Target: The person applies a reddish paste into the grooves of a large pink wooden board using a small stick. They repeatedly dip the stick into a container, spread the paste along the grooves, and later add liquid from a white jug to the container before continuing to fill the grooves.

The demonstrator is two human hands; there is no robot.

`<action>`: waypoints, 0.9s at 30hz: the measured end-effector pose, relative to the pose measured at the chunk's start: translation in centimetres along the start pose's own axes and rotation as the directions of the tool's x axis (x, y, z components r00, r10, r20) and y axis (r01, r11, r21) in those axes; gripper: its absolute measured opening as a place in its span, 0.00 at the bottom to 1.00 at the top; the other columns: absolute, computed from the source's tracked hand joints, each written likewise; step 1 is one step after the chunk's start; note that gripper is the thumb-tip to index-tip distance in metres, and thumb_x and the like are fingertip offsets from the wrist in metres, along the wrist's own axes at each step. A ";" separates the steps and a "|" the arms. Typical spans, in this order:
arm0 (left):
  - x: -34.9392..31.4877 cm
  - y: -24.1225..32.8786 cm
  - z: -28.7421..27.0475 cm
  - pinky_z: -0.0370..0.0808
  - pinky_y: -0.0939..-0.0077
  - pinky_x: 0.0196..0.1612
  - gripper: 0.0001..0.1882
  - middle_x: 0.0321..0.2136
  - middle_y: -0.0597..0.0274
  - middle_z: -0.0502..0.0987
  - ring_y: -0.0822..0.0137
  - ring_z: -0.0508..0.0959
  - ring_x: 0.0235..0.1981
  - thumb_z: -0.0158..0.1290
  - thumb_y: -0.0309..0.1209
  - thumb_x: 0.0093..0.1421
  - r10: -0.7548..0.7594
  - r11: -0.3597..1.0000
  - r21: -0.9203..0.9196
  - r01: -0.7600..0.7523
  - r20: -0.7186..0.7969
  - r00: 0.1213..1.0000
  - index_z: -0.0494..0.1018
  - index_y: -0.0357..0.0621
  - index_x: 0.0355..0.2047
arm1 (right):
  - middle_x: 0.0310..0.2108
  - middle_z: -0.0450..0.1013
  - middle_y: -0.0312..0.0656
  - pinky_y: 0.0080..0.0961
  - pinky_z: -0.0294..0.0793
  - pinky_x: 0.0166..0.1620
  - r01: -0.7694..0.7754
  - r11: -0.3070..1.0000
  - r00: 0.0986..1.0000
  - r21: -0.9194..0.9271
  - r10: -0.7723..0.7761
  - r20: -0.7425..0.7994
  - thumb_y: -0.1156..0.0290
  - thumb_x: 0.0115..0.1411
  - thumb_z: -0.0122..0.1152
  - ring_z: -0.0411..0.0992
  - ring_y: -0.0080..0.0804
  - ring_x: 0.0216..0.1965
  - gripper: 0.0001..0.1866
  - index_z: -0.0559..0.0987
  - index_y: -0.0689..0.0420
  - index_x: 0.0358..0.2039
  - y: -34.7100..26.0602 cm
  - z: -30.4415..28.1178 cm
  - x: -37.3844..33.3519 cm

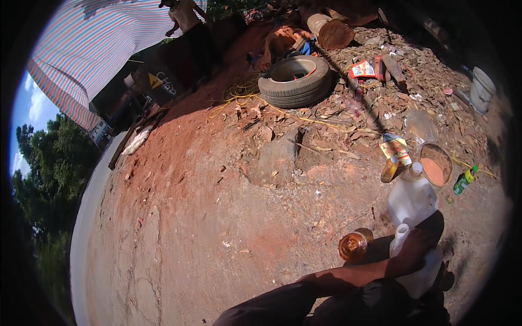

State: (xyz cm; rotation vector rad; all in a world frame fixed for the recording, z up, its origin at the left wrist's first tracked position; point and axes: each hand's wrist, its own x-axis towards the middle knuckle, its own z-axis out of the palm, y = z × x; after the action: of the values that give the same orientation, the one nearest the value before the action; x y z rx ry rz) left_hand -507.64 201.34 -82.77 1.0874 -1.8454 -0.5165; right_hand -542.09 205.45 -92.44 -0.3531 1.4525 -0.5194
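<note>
While your left hand (pixel 414 254) lies closed over the top of the open white jug (pixel 423 280), just behind its uncapped neck, its fingers are deep in shadow. Your right hand is out of sight, so you cannot tell its state from this view. The jug sits at the lower right, close to your dark-clothed legs; whether it rests fully on the ground (pixel 190 233) is hidden. To the left of its neck, apart from it, you have a round container (pixel 352 247) with amber-brown liquid or residue inside. Just beyond the jug stands a second white jug (pixel 411 200), and near its top are an amber bottle (pixel 389 170), a yellow-and-red packet (pixel 399 153) and a bowl (pixel 448 168) of pinkish-orange material. Further right you see a small green bottle (pixel 465 181). Beyond these, on ground strewn with dry leaves, lie a tyre (pixel 296 96) and a cut log (pixel 333 33), with a pale bucket (pixel 482 91) at the far right. At the upper left, another person (pixel 187 16) is near a striped tarp (pixel 109 38).
</note>
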 end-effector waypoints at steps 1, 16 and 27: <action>0.6 0.4 1.0 0.66 0.49 0.61 0.28 0.49 0.53 0.76 0.47 0.72 0.58 0.63 0.26 0.30 0.048 0.998 0.029 -0.047 -0.036 0.998 0.77 0.45 0.40 | 0.44 0.77 0.47 0.41 0.80 0.43 0.018 0.999 1.000 0.031 -0.018 0.002 0.61 0.67 0.57 0.77 0.34 0.41 0.24 0.71 0.65 0.56 0.4 -0.2 0.4; 1.7 3.3 13.1 0.70 0.49 0.57 0.17 0.49 0.49 0.79 0.48 0.74 0.58 0.59 0.34 0.51 0.309 0.897 0.184 -0.402 0.387 0.869 0.83 0.43 0.41 | 0.24 0.73 0.37 0.17 0.60 0.20 0.575 0.817 0.807 -0.040 -0.575 -0.133 0.67 0.67 0.52 0.66 0.17 0.16 0.10 0.79 0.58 0.41 -1.8 -4.5 -6.4; 2.7 6.7 11.3 0.48 0.32 0.73 0.20 0.52 0.46 0.81 0.41 0.67 0.68 0.53 0.46 0.60 0.405 0.674 0.359 -0.645 0.550 0.730 0.86 0.48 0.42 | 0.23 0.72 0.36 0.18 0.59 0.17 0.484 0.829 0.860 -0.280 -0.510 -0.028 0.66 0.66 0.56 0.60 0.18 0.12 0.12 0.79 0.61 0.41 -4.5 1.5 -12.7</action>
State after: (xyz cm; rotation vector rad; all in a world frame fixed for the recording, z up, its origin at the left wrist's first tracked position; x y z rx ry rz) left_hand -521.08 201.58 -82.36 0.7038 -2.6848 0.1615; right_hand -541.60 208.39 -79.20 -0.9509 1.5312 -0.7725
